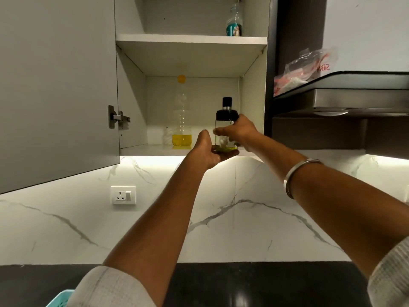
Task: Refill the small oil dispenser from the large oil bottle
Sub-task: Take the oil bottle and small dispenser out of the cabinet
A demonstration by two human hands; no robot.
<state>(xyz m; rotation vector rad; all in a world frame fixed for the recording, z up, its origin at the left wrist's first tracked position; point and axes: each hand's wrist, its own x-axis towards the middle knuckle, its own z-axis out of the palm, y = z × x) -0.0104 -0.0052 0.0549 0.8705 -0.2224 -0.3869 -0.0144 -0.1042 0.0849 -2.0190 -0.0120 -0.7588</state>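
Reaching up into the open wall cabinet (132,63) at the centre of the frame, the person is holding the small oil dispenser (225,127) with both hands at the front edge of the lower shelf (150,150).

Right hand (240,131): fingers are curling round the clear glass body just under the black cap (227,107), thumb lying across the front. A metal bangle (298,176) is sitting on that forearm.

Left hand (208,151): palm up, cupping the dispenser's base from below, fingers wrapping under it, thumb pointing upward beside the glass.

Likely reason for the two-handed hold: glass, possibly oily, being handled above head height; one hand is steadying the top while the other is taking the weight. Whether the base is resting on the shelf or is lifted clear of it cannot be told.

Dispenser is standing upright, cap on, showing only a thin yellow-green layer of oil at the bottom, so a refill looks due.

Large oil bottle (182,120): standing further back on the same shelf, left of the dispenser and apart from both hands. Yellow cap (181,78) on, oil filling only its lowest part. Untouched.

Upper shelf, top of frame: a spray bottle (234,21). Right of frame: a plastic bag (305,67) lying on the chimney hood (354,96). Dark countertop (265,282) running along the bottom, with a teal basket (58,299) at the lower left.

Judgement: task is at its start; nothing uncapped, no pouring yet.
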